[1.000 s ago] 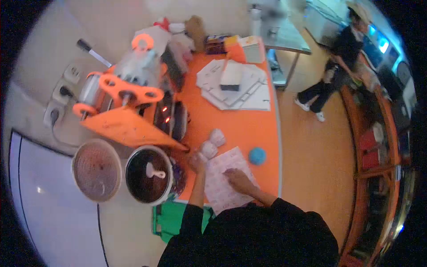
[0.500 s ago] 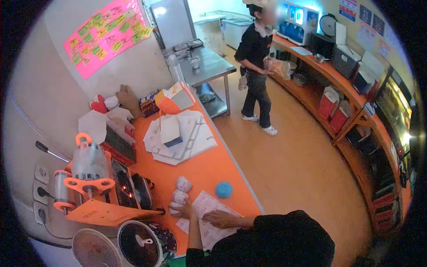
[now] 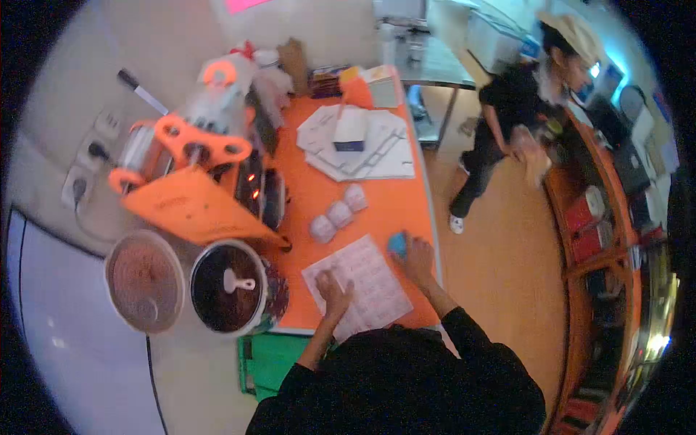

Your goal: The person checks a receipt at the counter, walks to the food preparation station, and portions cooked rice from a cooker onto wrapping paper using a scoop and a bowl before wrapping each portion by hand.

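Observation:
My left hand (image 3: pixel 334 292) rests on the left part of a printed paper sheet (image 3: pixel 373 283), its fingers apart and nothing in them. At the right edge of the orange table (image 3: pixel 362 192), my right hand (image 3: pixel 416 259) touches a small blue round object (image 3: pixel 396 243); blur hides whether the fingers grip it. Beyond the sheet, three wrapped balls sit in a diagonal row: a near one (image 3: pixel 322 228), a middle one (image 3: pixel 338 213) and a far one (image 3: pixel 355 197).
An orange machine (image 3: pixel 196 206) stands left, above a dark-filled bucket (image 3: pixel 210 304) with a white scoop and a round lidded tub (image 3: pixel 145 286). Flat white cardboard (image 3: pixel 380 163) lies at the back. A green crate (image 3: pixel 279 359) is below. Another person (image 3: pixel 507 109) stands right, near shelves (image 3: pixel 609 246).
My left hand has left the wrapped balls and moved onto the sheet. My right hand has gone from the sheet to the blue object. The view has shifted; the other person is nearer.

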Available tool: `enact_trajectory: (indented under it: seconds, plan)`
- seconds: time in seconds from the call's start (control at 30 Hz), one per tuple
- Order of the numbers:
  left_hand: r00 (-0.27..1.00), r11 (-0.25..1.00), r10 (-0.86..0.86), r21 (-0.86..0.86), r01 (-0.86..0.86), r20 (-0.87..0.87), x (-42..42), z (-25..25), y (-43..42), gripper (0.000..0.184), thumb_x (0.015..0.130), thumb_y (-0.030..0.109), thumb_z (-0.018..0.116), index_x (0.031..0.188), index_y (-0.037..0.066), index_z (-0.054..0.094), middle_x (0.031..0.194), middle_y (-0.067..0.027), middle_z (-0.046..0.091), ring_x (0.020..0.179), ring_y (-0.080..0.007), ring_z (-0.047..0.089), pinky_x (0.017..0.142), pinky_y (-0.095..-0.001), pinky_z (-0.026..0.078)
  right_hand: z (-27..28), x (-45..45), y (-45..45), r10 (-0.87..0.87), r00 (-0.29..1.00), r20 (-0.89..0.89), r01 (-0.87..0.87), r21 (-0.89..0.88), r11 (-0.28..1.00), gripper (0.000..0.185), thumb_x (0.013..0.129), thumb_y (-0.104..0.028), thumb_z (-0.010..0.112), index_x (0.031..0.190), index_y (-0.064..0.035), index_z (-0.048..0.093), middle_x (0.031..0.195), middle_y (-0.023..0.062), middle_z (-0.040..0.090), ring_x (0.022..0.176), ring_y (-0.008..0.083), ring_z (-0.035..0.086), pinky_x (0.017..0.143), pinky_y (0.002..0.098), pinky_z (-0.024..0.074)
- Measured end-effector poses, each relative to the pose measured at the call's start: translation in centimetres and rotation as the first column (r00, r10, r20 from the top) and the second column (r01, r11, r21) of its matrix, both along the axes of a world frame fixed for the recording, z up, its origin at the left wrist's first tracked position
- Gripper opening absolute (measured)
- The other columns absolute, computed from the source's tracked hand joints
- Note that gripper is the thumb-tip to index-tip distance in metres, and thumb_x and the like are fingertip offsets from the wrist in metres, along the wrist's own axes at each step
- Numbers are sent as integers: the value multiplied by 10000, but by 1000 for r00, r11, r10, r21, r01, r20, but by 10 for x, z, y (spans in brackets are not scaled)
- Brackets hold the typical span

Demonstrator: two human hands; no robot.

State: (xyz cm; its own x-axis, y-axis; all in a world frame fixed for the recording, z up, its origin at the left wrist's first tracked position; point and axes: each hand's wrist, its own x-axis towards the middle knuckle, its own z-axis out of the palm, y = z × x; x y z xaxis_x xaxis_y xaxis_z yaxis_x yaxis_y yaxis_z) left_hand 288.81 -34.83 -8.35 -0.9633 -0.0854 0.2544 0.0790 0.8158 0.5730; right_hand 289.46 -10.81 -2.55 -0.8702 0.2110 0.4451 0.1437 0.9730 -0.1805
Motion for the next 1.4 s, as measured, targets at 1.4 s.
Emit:
enact_trajectory:
  seconds: [1.4]
  plan:
    - [986,343,148,931,-122,74,156,120,-173,1151,605,211,836,1442,134,50,1157,-148,518,1057,-261,536,920,-398,424,201,-151,-383,788,-21,616,-992,-108,58,373,773,-124,543,1145,-145,550,927,180,615,896,322,598,743,461,471]
